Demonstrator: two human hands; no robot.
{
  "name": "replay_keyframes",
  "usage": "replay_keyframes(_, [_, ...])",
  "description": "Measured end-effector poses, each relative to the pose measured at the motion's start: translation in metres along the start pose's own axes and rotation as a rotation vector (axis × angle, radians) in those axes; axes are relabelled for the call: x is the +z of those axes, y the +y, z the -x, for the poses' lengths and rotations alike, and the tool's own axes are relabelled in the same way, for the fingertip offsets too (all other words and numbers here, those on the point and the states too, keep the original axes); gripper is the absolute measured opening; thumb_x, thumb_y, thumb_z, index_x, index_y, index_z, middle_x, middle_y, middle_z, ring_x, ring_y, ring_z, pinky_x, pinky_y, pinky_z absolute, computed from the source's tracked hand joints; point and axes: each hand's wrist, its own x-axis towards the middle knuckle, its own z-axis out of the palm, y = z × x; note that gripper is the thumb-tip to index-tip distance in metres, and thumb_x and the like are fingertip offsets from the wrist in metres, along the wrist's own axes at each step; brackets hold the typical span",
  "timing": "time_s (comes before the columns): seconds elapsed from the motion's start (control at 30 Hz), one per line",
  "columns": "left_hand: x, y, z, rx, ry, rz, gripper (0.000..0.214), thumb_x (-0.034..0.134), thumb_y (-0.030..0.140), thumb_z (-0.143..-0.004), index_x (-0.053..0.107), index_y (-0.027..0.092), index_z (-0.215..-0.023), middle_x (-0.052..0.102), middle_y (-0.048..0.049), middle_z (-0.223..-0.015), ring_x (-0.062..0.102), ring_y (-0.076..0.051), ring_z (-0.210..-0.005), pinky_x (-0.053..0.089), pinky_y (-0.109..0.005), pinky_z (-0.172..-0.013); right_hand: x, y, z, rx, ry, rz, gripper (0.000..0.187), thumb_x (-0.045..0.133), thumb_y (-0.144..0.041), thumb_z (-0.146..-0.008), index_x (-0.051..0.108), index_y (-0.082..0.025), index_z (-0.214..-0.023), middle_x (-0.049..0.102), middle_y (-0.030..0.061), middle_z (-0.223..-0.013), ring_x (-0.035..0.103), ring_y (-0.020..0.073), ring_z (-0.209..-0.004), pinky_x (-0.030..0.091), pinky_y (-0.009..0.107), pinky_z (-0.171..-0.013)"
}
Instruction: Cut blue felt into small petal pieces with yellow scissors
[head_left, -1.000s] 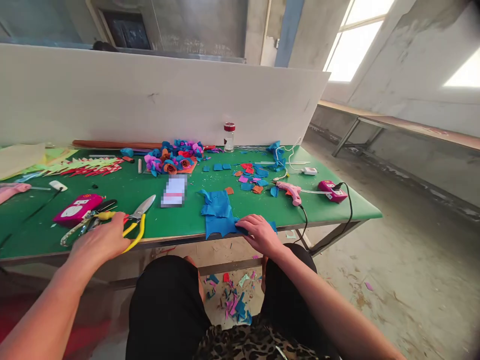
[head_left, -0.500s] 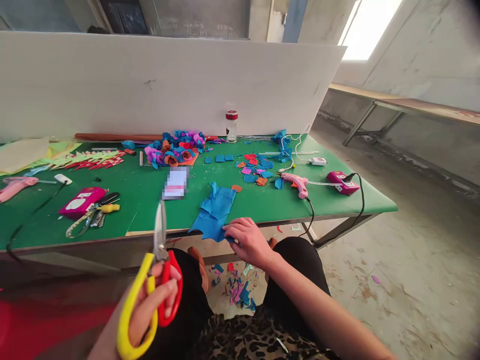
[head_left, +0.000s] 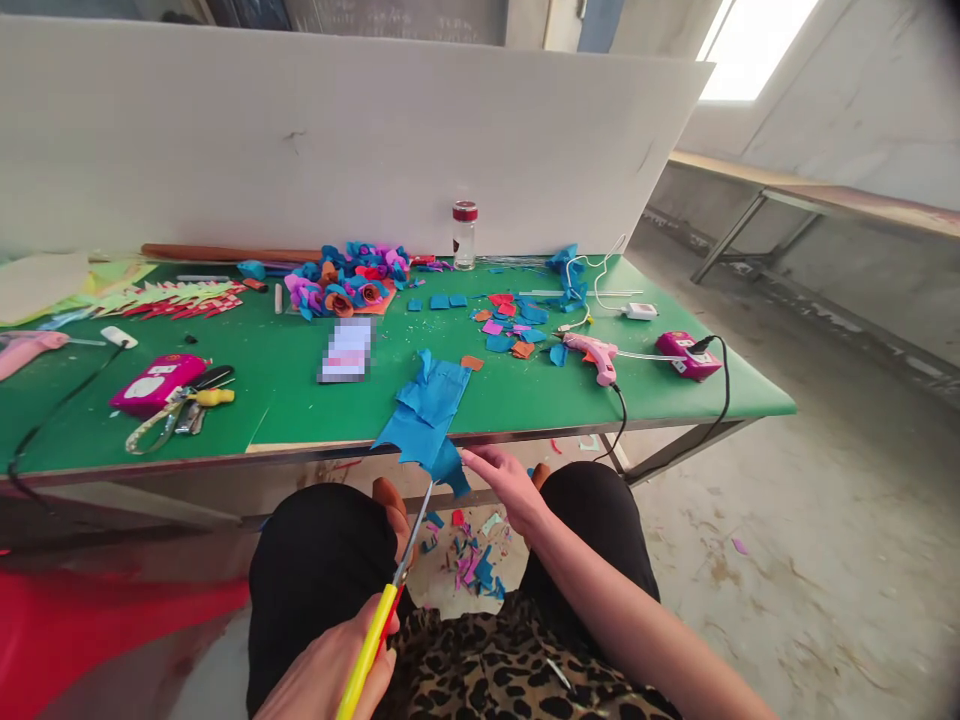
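Observation:
My left hand point(head_left: 352, 650) is wrapped round the yellow and red handles of a pair of scissors point(head_left: 409, 555). Its blades point up and away, seen nearly edge-on, with the tips at the lower edge of a blue crepe paper sheet point(head_left: 431, 400). That sheet lies on the table and hangs over the front edge, its lower corner curling down. At the right side of this hanging corner, my right hand point(head_left: 510, 485) pinches the paper between thumb and fingers, which are partly hidden.
On the green table point(head_left: 300, 415) lie a pink glue gun point(head_left: 596, 358), small paper pieces point(head_left: 517, 325), paper flowers point(head_left: 345, 280), a phone point(head_left: 346, 350) and a magenta box point(head_left: 161, 383). A lidded jar point(head_left: 464, 238) stands by the white board point(head_left: 360, 140). Scraps point(head_left: 476, 565) litter the floor.
The scissors have moved right and forward from beside the sheet to its lower edge and turned edge-on. My right hand has shifted slightly right and down, and the paper corner now hangs lower.

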Motion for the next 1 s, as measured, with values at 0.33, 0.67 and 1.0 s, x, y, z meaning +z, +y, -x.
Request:
replay_keyframes(0.33, [-0.013, 0.005, 0.001, -0.038, -0.078, -0.187, 0.016, 0.040, 0.033, -0.086, 0.051, 0.026, -0.077, 0.057, 0.0021, -0.059, 0.057, -0.018, -0.053, 0.025, -0.028, -0.052, 0.000, -0.001, -0.008, 0.082, -0.140, -0.180, 0.040, 0.083, -0.042, -0.059, 0.062, -0.018, -0.083, 0.068, -0.0011, -0.070, 0.059, 0.0118, -0.061, 0.043, 0.023, -0.060])
replay_keyframes(0.67, [-0.023, 0.013, -0.015, 0.028, -0.212, -0.134, 0.023, 0.035, 0.032, -0.089, 0.041, 0.025, -0.068, 0.056, -0.0023, -0.068, 0.054, -0.019, -0.065, 0.032, -0.028, -0.057, -0.012, -0.016, -0.016, 0.174, -0.175, -0.224, 0.019, 0.072, -0.030, -0.062, 0.061, -0.018, -0.073, 0.059, -0.0063, -0.055, 0.047, 0.0065, -0.043, 0.039, 0.018, -0.043])
replay_keyframes(1.0, [-0.027, 0.029, -0.026, 0.054, -0.259, -0.337, 0.020, 0.031, 0.027, -0.093, 0.050, 0.022, -0.090, 0.060, -0.0017, -0.075, 0.059, -0.018, -0.067, 0.028, -0.030, -0.058, 0.000, -0.017, -0.011, 0.174, -0.179, -0.248, 0.024, 0.058, -0.014, -0.060, 0.061, -0.018, -0.084, 0.060, -0.0049, -0.056, 0.055, 0.0096, -0.047, 0.043, 0.020, -0.048])
